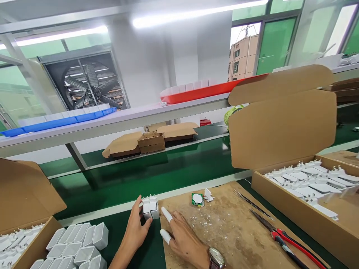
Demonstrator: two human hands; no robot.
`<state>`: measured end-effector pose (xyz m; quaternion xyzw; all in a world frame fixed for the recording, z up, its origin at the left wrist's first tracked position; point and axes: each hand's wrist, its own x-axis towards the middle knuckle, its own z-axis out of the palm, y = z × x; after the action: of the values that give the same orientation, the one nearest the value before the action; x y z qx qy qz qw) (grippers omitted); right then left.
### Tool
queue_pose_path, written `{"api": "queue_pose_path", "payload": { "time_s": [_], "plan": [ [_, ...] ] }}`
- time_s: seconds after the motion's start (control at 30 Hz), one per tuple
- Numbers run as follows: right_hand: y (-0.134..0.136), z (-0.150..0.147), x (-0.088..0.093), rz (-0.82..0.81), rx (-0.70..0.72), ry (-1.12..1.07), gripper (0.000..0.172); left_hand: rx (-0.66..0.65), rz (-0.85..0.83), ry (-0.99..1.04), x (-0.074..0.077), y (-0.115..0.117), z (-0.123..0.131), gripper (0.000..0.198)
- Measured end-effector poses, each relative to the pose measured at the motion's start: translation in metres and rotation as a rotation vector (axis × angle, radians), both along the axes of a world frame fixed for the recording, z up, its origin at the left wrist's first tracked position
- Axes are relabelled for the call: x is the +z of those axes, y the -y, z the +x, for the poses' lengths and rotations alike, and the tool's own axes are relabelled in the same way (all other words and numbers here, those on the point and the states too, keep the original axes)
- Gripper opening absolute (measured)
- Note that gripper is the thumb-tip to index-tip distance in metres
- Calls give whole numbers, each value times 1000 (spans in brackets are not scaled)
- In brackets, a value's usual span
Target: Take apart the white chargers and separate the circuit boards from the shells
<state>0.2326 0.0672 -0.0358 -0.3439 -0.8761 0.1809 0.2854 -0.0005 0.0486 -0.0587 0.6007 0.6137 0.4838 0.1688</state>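
My left hand [137, 228] is closed round a small cluster of white charger plugs [150, 207] standing on the green surface at the left edge of a brown board [224, 228]. Beside it, my right hand [182, 239] rests on the board with white finger cots on two fingertips, fingers stretched toward the plugs and holding nothing. A watch [215, 258] sits on the right wrist.
Rows of white charger bodies [77, 243] lie at lower left beside an open carton [25, 209]. Another open carton of white plugs [308, 183] stands at right. Red-handled pliers [291, 244], tweezers [252, 203] and a small green circuit part [198, 199] lie on the board. A green conveyor [157, 172] runs behind.
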Motion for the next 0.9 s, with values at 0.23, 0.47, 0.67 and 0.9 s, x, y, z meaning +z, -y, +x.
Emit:
{"api": "queue_pose_path", "payload": {
  "time_s": [0.23, 0.47, 0.67, 0.9],
  "plan": [
    [-3, 2, -2, 44, 20, 31, 55, 83, 123, -233, 56, 35, -11, 57],
    [-8, 1, 0, 60, 117, -24, 51, 331, 70, -658, 104, 124, -107, 32],
    [-3, -2, 5, 45, 119, 31, 48, 123, -129, -1006, 51, 180, -120, 11],
    [3, 2, 14, 84, 78, 167, 43, -179, 46, -686, 44, 122, -44, 15]
  ]
}}
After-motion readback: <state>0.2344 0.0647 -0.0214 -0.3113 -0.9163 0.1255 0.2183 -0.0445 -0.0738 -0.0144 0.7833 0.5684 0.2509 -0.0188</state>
